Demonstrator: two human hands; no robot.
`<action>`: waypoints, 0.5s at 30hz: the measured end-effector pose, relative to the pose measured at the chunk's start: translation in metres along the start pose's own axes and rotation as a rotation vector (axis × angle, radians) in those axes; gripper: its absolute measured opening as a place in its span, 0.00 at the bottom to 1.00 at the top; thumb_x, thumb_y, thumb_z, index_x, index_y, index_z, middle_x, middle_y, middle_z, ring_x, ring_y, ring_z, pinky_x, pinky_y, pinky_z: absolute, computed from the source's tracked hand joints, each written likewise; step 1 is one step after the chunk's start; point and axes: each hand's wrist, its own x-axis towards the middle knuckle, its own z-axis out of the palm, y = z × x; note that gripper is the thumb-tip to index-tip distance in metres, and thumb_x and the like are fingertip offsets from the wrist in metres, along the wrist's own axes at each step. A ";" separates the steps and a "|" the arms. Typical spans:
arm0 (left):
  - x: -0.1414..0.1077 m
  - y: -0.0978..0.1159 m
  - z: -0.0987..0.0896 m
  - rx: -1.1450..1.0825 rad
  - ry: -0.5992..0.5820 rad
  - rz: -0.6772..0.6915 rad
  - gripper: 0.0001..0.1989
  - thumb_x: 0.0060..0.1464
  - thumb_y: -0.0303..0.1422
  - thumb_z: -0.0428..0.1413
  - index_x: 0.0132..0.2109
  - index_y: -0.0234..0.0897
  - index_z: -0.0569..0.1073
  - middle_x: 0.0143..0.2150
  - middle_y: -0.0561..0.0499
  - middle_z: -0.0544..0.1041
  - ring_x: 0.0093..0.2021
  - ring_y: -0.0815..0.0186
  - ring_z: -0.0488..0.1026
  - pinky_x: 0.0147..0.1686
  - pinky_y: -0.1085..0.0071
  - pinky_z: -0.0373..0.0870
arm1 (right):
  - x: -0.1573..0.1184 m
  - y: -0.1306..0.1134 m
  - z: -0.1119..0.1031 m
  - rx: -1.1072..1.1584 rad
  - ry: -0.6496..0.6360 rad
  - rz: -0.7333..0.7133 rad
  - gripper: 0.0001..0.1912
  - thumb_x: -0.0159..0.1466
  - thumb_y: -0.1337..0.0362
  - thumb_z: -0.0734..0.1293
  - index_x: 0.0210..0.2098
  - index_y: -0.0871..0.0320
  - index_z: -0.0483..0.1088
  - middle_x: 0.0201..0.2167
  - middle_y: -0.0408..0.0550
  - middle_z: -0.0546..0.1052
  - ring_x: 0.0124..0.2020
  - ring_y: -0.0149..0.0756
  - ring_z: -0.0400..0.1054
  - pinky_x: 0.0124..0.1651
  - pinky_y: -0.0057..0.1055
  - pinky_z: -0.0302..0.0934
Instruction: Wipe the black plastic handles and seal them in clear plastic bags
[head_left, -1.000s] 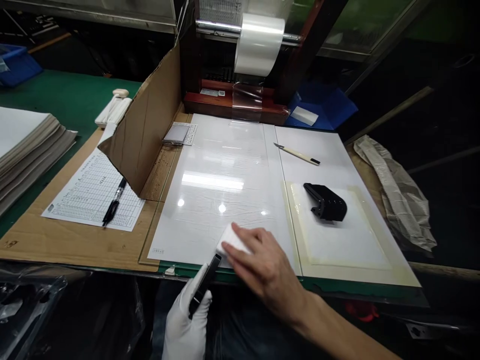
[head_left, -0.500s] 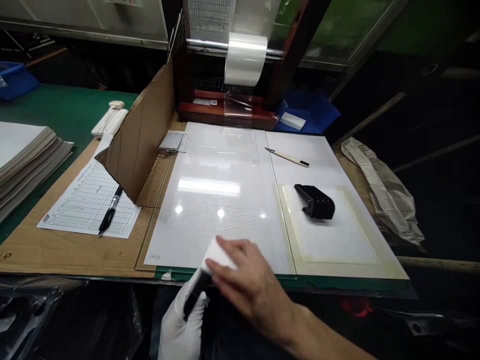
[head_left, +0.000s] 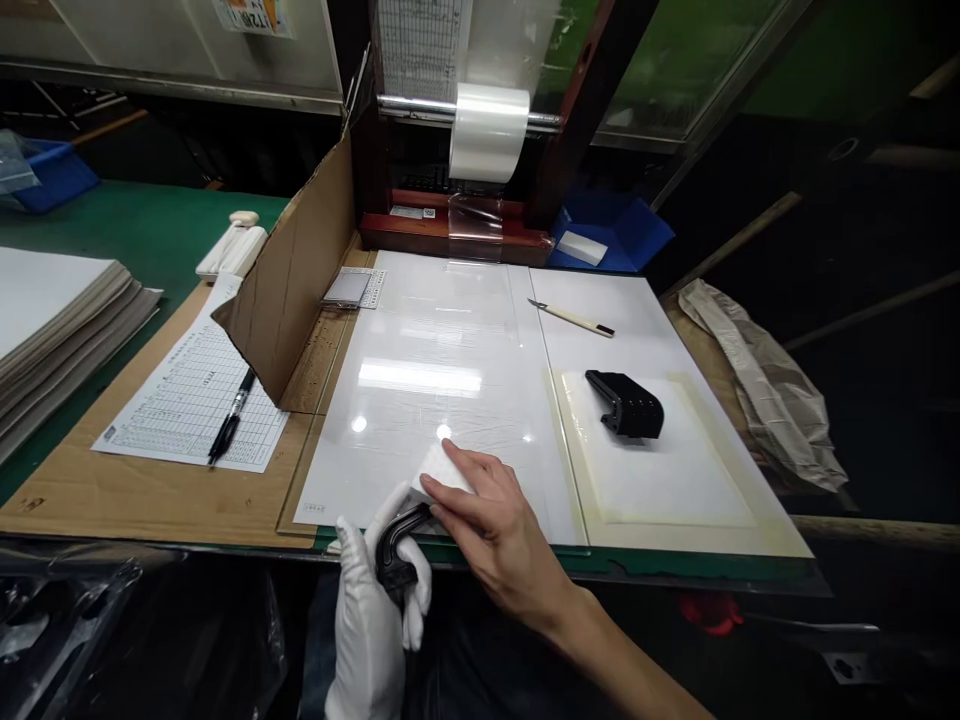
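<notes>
My left hand (head_left: 367, 610), in a white glove, grips a curved black plastic part (head_left: 396, 553) at the near edge of the table. My bare right hand (head_left: 499, 520) pinches a white foam-like block (head_left: 442, 470) just above the part's upper end; whether block and part touch is hard to tell. A second black plastic part (head_left: 630, 403) lies on the white sheet with yellowed tape borders to the right. Beyond it rests a craft knife (head_left: 571, 318) with a pale handle.
A roll of clear film (head_left: 489, 135) hangs on a metal bar at the back. Cardboard (head_left: 292, 280) stands upright on the left, near a pen (head_left: 231, 418) on a printed form (head_left: 187, 400). A blue bin (head_left: 630, 235) sits behind; stacked sheets (head_left: 67, 320) lie far left.
The black part has turned in my left hand, so its curved end profile now shows. My right hand and the white block have shifted slightly up. The view has tilted a little.
</notes>
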 end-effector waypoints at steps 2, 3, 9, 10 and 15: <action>-0.001 0.002 0.002 -0.095 -0.025 -0.034 0.41 0.58 0.64 0.43 0.56 0.34 0.76 0.25 0.49 0.77 0.20 0.66 0.72 0.19 0.72 0.71 | 0.002 0.007 -0.004 0.018 -0.072 -0.084 0.17 0.71 0.67 0.63 0.56 0.50 0.74 0.65 0.57 0.68 0.60 0.46 0.64 0.56 0.49 0.67; -0.001 0.002 0.003 -0.131 -0.036 -0.053 0.42 0.57 0.65 0.43 0.56 0.33 0.76 0.26 0.48 0.78 0.21 0.65 0.73 0.20 0.72 0.71 | 0.002 0.011 -0.007 0.039 -0.127 -0.160 0.16 0.71 0.67 0.63 0.56 0.51 0.74 0.65 0.56 0.68 0.61 0.46 0.63 0.57 0.48 0.66; -0.003 -0.003 0.001 -0.147 -0.064 -0.055 0.43 0.55 0.64 0.49 0.63 0.34 0.71 0.23 0.53 0.75 0.18 0.69 0.68 0.18 0.75 0.67 | -0.003 0.018 -0.012 -0.037 -0.064 -0.138 0.18 0.71 0.68 0.62 0.58 0.52 0.72 0.64 0.61 0.68 0.60 0.50 0.63 0.53 0.53 0.67; -0.002 -0.004 0.001 -0.156 -0.071 -0.056 0.43 0.55 0.64 0.49 0.62 0.33 0.72 0.24 0.51 0.77 0.20 0.67 0.70 0.21 0.74 0.69 | -0.006 0.015 -0.010 -0.040 -0.082 -0.159 0.18 0.70 0.68 0.62 0.57 0.53 0.72 0.65 0.62 0.68 0.61 0.51 0.63 0.53 0.53 0.67; -0.004 -0.005 0.003 -0.036 -0.049 0.025 0.39 0.56 0.63 0.50 0.60 0.35 0.73 0.17 0.56 0.70 0.15 0.69 0.65 0.15 0.75 0.62 | -0.016 -0.002 0.002 -0.172 0.073 0.062 0.20 0.70 0.73 0.61 0.59 0.54 0.70 0.64 0.63 0.68 0.59 0.52 0.63 0.50 0.53 0.68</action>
